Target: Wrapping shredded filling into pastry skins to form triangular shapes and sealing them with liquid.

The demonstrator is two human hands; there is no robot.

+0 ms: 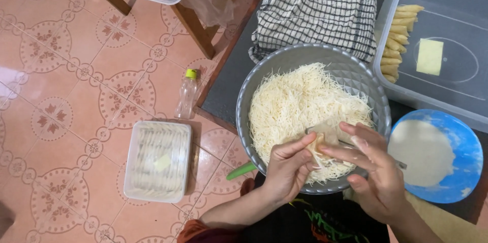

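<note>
Clearly both hands were busy over the near rim of the grey bowl (pixel 264 78), which sat at the worktop's (pixel 226 88) left edge, heaped with fine pale shreds (pixel 300 105). My left hand (pixel 287 172) was pinched shut on a small pale wrapper piece (pixel 319 144), thumb and forefinger closed around its end, while my right hand (pixel 373 172) met it from the other side, fingers pressed against the same piece with what looked like a thin metal tool (pixel 401 163) lying under them. I judged the step wanted a light, even pinch, kept low over the bowl so loose shreds fell back in. The piece looked soft, cream-coloured and partly folded; its filling I could not make out. A blue bowl of white batter (pixel 470 144) stood just right of the hands, and a clear tub (pixel 457 24) with finished rolls (pixel 399 42) sat at the far right corner.
</note>
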